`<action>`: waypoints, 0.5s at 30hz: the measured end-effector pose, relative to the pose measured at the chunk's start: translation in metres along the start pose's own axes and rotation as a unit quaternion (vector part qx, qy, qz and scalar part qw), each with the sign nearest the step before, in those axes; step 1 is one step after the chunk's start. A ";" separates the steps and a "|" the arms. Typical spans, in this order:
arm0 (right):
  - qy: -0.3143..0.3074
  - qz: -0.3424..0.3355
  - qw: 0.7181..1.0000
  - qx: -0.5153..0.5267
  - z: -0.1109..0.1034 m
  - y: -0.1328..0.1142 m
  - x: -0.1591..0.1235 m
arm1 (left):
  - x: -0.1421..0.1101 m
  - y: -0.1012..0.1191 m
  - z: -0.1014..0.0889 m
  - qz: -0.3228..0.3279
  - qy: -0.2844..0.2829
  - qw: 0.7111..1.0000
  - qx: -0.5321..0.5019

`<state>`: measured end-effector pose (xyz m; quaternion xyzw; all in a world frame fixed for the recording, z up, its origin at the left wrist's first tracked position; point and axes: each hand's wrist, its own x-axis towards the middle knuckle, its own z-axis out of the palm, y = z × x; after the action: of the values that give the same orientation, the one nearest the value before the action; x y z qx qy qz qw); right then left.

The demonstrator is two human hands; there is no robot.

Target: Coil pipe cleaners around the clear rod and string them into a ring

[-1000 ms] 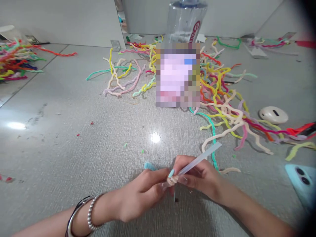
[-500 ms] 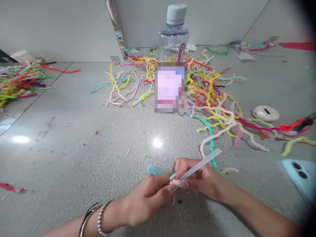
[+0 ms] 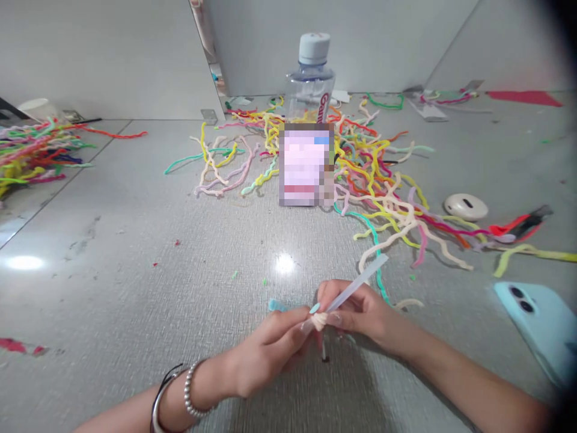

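Just in front of me, my left hand [image 3: 274,343] pinches a small coil of cream pipe cleaner [image 3: 320,321] between thumb and forefinger. From the coil a pale translucent stick [image 3: 358,282] slants up to the right. My right hand [image 3: 360,310] is closed around the stick's lower part, its thumb tip touching the coil. Behind the left fingers pokes out the end of a light blue fuzzy piece [image 3: 276,305]; the rest is hidden. A thin stem shows below the fingertips.
Loose pipe cleaners [image 3: 383,180] surround a clear bottle [image 3: 311,90] and a blurred upright screen [image 3: 304,165]. Another bundle [image 3: 36,150] lies far left. At right are a white oval case [image 3: 466,206], a red-and-black tool [image 3: 520,224] and a light blue phone [image 3: 536,319].
The view has shifted slightly, so things at the right appear further left. More of the cream coil shows between my fingertips. Both hands keep their hold.
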<state>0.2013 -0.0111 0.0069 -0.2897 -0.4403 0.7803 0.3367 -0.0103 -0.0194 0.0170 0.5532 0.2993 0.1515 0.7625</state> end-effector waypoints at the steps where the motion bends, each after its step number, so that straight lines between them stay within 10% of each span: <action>1: -0.001 -0.002 1.000 0.000 0.000 -0.001 0.000 | 0.001 0.000 0.000 0.001 0.001 1.000 0.005; 15: 0.008 0.014 1.000 -0.004 0.003 0.001 0.000 | 0.003 0.000 0.002 0.010 0.017 1.000 0.007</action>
<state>0.1988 -0.0131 0.0070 -0.3038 -0.4368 0.7806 0.3279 -0.0061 -0.0191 0.0169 0.5586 0.3078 0.1659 0.7521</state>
